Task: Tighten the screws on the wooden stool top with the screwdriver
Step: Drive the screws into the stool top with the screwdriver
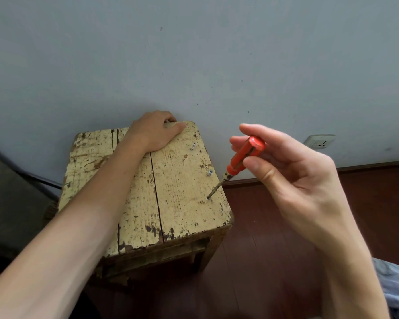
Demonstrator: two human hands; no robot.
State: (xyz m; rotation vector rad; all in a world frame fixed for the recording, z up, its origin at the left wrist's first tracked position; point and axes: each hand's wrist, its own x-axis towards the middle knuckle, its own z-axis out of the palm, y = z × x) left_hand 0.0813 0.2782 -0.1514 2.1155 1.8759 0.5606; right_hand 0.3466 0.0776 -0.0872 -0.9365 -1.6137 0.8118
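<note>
Left hand (154, 134) is planted at the far edge of the worn, pale-yellow painted wooden stool top (182, 203), fingers curled over that edge and thumb flat on the boards; I read that as a brace, so the stool won't twist or skid as I turn. Right hand (295, 176) pinches the red plastic-handled screwdriver with the thin metal shaft (242, 157), thumb and fingertips wrapped round the handle, a light hold that I'd say suits quick spinning more than hard torque. The tool leans up and to the right, its tip down on a small silvery screw (208, 198) close to the right edge, about halfway along, and that one looks nearly sunk. Further along the same edge, a middle screw (209, 173) and a far screw (192, 146) both stand proud of the wood, so there's more to do. A dark crack runs front to back between the boards. The stool sits against a grey-blue wall (194, 54) with a white socket (319, 141) low down, on a dark reddish wooden floor (274, 238); pale cloth (396, 286) shows at the lower right
</note>
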